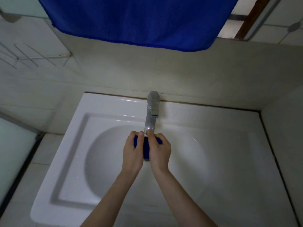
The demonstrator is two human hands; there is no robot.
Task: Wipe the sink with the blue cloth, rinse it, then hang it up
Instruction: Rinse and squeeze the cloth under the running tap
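A small bunched blue cloth (146, 149) is squeezed between both my hands over the bowl of the white sink (68, 145). My left hand (133, 150) grips its left side with curled fingers. My right hand (159, 150) grips its right side. Both hands are right under the spout of the chrome tap (151, 112). Most of the cloth is hidden by my fingers. I cannot tell whether water is running.
A large blue towel (139, 20) hangs on the wall above the sink. A wire rack (31, 56) is mounted on the tiled wall at left. A white counter ledge (278, 128) borders the sink at right.
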